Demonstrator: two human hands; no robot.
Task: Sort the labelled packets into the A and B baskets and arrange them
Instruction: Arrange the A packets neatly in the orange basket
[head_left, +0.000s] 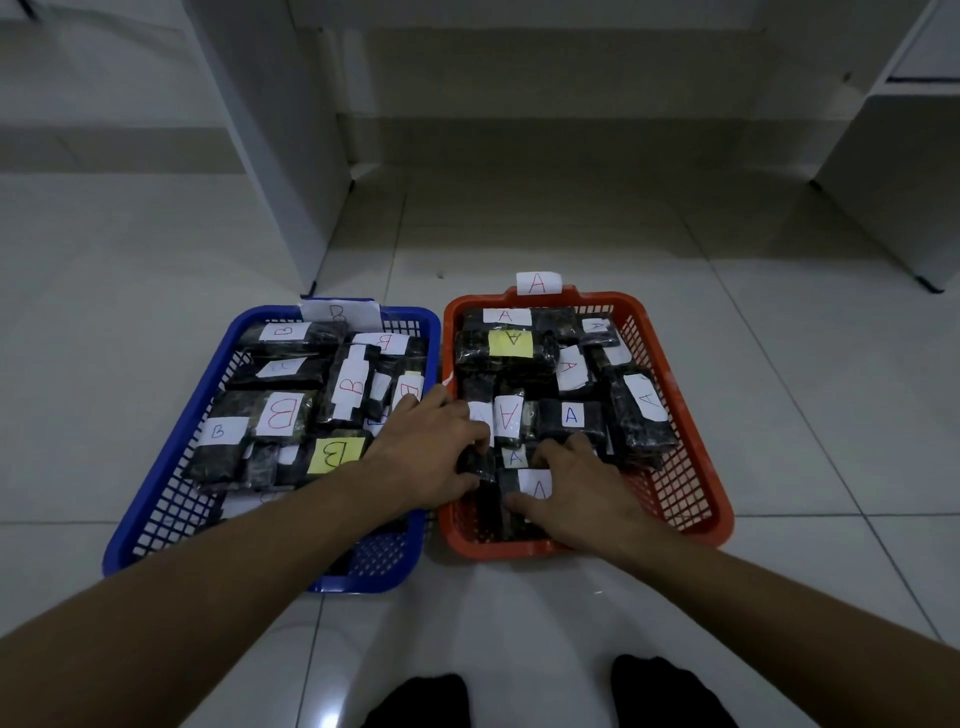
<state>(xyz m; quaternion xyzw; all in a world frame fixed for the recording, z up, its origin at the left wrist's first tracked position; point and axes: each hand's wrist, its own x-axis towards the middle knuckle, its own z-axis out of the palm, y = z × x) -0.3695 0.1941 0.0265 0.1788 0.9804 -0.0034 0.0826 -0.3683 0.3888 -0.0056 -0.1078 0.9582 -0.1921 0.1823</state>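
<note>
A blue basket (156, 499) tagged B sits on the floor at left, holding several dark packets with B labels, one of them yellow (335, 455). Beside it on the right, the orange basket (696, 483) tagged A holds several dark packets with A labels. My left hand (431, 452) reaches across the blue basket's right rim into the orange one, its fingers curled round a dark packet (475, 465) at the near left. My right hand (576, 493) lies over the near packets, thumb and fingers pinching an A-labelled packet (535, 486).
White cabinet legs (291, 156) stand behind the blue basket, and another cabinet (893, 171) stands at the far right. Pale floor tiles (810, 374) surround both baskets. My dark-socked feet (665, 691) show at the bottom edge.
</note>
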